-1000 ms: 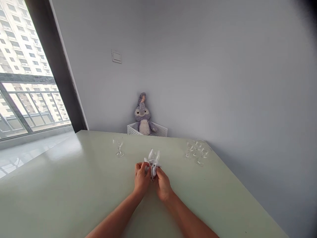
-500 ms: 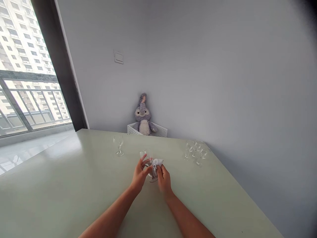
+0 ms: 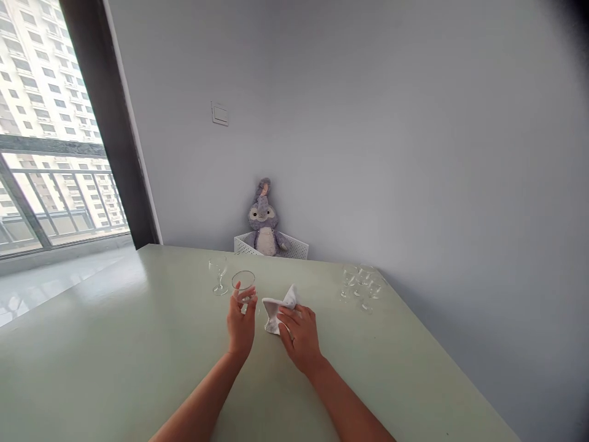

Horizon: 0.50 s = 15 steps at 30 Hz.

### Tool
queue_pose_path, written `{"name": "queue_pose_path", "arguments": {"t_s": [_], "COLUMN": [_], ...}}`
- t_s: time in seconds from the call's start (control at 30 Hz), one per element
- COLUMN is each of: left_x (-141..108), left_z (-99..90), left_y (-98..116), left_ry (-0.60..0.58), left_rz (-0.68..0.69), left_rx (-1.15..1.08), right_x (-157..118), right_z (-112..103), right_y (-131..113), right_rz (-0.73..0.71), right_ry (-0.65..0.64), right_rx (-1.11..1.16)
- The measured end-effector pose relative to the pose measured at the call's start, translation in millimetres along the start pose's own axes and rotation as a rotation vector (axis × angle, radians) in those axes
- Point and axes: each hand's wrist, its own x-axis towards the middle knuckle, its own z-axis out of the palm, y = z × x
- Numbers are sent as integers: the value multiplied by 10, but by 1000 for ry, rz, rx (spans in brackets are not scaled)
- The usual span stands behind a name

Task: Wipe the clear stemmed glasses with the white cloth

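My left hand (image 3: 242, 319) is wrapped round the bowl of a clear stemmed glass (image 3: 243, 280), whose rim faces up; its stem and foot are partly hidden behind the fingers. Just to the right, my right hand (image 3: 299, 331) holds a crumpled white cloth (image 3: 275, 312), which stands up in folds over the table. Cloth and glass are apart. Behind my left hand, a second stemmed glass (image 3: 219, 277) stands upright on the pale green table (image 3: 151, 344).
Several more small stemmed glasses (image 3: 361, 283) are grouped near the table's far right corner, by the wall. Beyond the back edge, a grey plush toy (image 3: 264, 224) sits in a white perforated basket (image 3: 297, 247). A window is at the left.
My left hand has moved left with the glass, away from the cloth, and the glass is now upright. The cloth has opened out in my right hand, whose fingers have spread over it.
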Motion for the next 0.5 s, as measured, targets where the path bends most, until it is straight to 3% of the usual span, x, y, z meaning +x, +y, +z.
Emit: {"name": "queue_pose_path", "arguments": {"t_s": [0.13,0.27,0.37,0.5], "left_x": [-182,-347,-412,-433], "left_z": [72,135,164,197], "left_y": [-18,-25,-36,-52], "left_ry": [-178,-353,-391,-422], "left_rz": [116,234,215,135], "left_rx": [169,186,158,102], "right_x": [-6,28,39,25], "right_z": [6,3,10,41], "right_y": [-4,-81,-134,-133], "right_rz": [88,167,215,264], "right_ry": [50,-9,-54,-26], "right_rx": [117,433,582,569]}}
